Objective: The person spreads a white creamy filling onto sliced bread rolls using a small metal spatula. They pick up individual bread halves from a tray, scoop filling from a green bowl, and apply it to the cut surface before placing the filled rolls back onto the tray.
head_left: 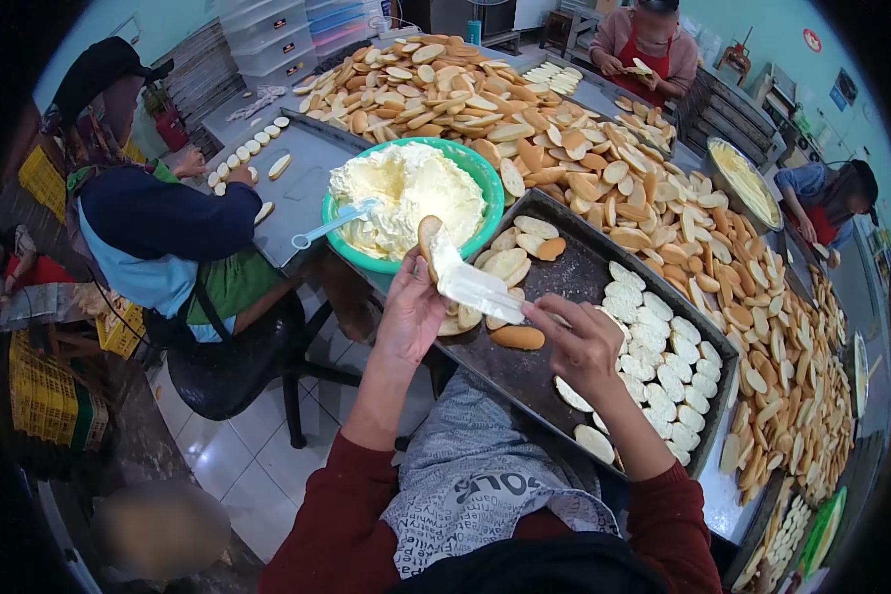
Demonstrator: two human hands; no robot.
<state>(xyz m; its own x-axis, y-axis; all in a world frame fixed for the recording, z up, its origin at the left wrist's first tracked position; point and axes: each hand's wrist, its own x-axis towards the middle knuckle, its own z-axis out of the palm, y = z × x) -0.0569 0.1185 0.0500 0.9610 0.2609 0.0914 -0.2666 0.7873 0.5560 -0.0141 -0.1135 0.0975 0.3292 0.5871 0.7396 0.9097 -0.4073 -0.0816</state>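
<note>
My left hand (411,315) pinches a bread slice (429,238) upright, at the near rim of a green bowl (492,184). Pale yellow cream (416,183) is heaped in that bowl. With my right hand (582,346) I grip a spatula (480,290), its broad blade smeared with cream and laid against the slice's face. Both hands are above a dark baking tray (535,381). Rows of cream-coated slices (658,356) fill the tray's right side. Plain slices (505,265) lie loosely at its left end, some beneath the blade.
A light blue spoon (335,226) rests in the bowl's left side. Behind the tray spreads a large heap of bread slices (564,163). At left, a person (158,238) sits on a black stool by another tray (312,153). Two more people work across the table.
</note>
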